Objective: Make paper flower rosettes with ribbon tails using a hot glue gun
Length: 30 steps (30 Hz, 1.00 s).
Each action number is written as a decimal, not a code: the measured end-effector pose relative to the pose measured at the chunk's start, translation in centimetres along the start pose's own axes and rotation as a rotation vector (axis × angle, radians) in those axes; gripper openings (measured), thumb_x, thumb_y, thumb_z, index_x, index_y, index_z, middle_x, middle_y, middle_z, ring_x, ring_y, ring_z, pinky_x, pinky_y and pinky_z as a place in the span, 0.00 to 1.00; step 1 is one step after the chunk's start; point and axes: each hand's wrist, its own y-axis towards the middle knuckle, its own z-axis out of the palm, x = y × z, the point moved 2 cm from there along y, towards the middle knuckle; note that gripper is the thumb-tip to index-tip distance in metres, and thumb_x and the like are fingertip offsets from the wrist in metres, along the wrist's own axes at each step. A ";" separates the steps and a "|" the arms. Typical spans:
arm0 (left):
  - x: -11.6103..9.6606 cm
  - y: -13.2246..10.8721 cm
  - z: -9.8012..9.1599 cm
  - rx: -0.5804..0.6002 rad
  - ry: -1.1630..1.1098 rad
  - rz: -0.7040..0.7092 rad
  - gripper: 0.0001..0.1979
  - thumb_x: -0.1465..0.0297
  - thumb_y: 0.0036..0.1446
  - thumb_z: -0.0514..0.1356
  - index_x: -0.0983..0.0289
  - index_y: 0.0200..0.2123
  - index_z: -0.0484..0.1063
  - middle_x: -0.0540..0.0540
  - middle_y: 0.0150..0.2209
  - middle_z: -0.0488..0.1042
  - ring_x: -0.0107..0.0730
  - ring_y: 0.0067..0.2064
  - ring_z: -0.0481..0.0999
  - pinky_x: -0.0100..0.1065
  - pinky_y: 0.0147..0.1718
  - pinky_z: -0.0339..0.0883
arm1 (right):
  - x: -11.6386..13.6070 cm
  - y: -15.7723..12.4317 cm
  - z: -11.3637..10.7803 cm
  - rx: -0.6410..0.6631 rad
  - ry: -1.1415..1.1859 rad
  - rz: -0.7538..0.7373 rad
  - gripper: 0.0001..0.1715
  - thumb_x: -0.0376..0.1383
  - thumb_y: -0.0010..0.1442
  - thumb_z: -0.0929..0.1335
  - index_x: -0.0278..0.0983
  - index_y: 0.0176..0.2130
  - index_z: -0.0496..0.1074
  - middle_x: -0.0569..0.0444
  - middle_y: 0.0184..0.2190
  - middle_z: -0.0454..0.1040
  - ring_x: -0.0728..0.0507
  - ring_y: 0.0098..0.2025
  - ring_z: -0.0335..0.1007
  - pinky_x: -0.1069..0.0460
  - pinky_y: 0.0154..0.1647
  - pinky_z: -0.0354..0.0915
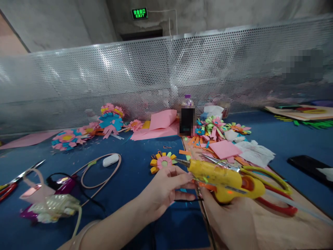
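My right hand [231,220] grips a yellow hot glue gun [218,173], its metal nozzle pointing left and a clear glue stick [293,201] trailing from its back. My left hand [163,189] is at the gun's front, fingers curled in a pinch. A bit of orange shows by its fingertips; I cannot make out what it grips. Just beyond it is a small paper flower [163,162] with a pink ring and yellow-orange looped petals, close to the nozzle tip. Whether my left hand touches the flower is unclear. Scissors [279,180] with yellow and red handles lie behind the gun.
Finished paper flowers [111,119] and pink sheets [163,119] line the mesh partition [145,76]. Paper scraps, a pink pad [225,149] and tissue [256,152] lie right. A power strip [52,206], cables, white case [110,159] and scissors [20,177] sit left; a phone [309,166], far right.
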 end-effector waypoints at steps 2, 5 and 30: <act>-0.1 -0.1 0.0 0.003 -0.004 -0.008 0.10 0.70 0.47 0.68 0.67 0.32 0.71 0.55 0.32 0.75 0.32 0.33 0.77 0.30 0.28 0.72 | 0.1 0.1 0.0 0.001 0.008 0.003 0.21 0.51 0.43 0.71 0.39 0.32 0.75 0.51 0.33 0.79 0.32 0.40 0.74 0.49 0.36 0.73; -0.3 0.0 0.1 -0.001 -0.035 -0.035 0.10 0.73 0.48 0.67 0.66 0.35 0.72 0.56 0.33 0.75 0.29 0.32 0.76 0.31 0.28 0.73 | 0.3 0.1 -0.2 0.002 0.003 0.019 0.22 0.52 0.44 0.71 0.39 0.33 0.74 0.50 0.33 0.79 0.31 0.41 0.74 0.48 0.35 0.73; -3.1 0.8 -0.9 -0.234 -0.431 -0.097 0.06 0.70 0.58 0.59 0.67 0.29 0.71 0.50 0.25 0.73 0.22 0.27 0.75 0.25 0.27 0.69 | -1.5 0.2 -1.8 0.282 0.196 0.051 0.17 0.49 0.51 0.68 0.40 0.33 0.77 0.49 0.34 0.79 0.38 0.36 0.76 0.53 0.32 0.72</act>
